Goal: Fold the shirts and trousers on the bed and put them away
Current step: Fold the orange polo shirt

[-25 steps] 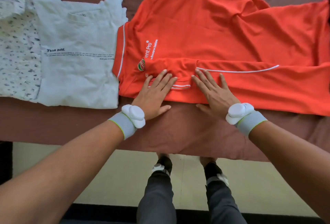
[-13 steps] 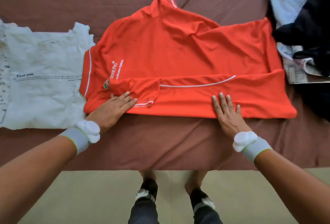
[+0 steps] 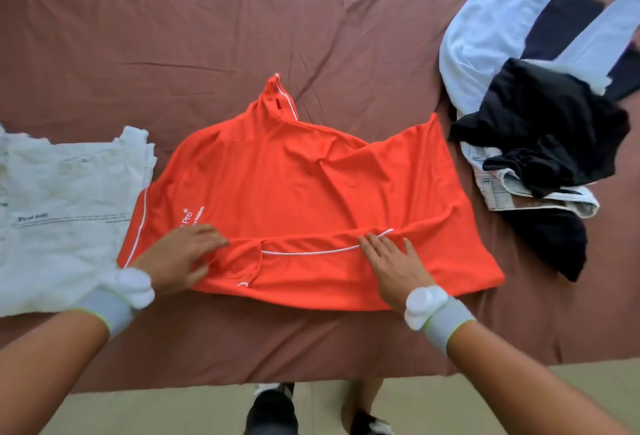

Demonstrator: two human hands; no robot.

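Orange cloth fills the middle of the bed (image 3: 311, 36): an orange shirt (image 3: 294, 185) is spread flat on the brown sheet, its near edge already folded up into a band edged with white piping. The left hand (image 3: 180, 258) is laid on the left end of that band, beside the printed lettering, fingers stretched out flat and only slightly spread; nothing is gripped. The right hand (image 3: 391, 264) is pressed on the band further right, fingers straight and slightly fanned, the fingertips touching the white piping. A grey wristband with a white puck is worn on each wrist.

Left of the left hand, a white shirt (image 3: 65, 212) is seen lying folded, its right edge just beside the orange shirt's collar side. Beyond and to the right of the right hand, well apart from it, a pile of unfolded clothes is heaped: a black garment (image 3: 547, 129) lies on top of a pale blue one (image 3: 485, 29), with what looks like light denim (image 3: 502, 192) underneath, though motion blur makes that uncertain. Below both hands, past the bed's near edge, the person's feet are seen on a beige floor (image 3: 450, 400).
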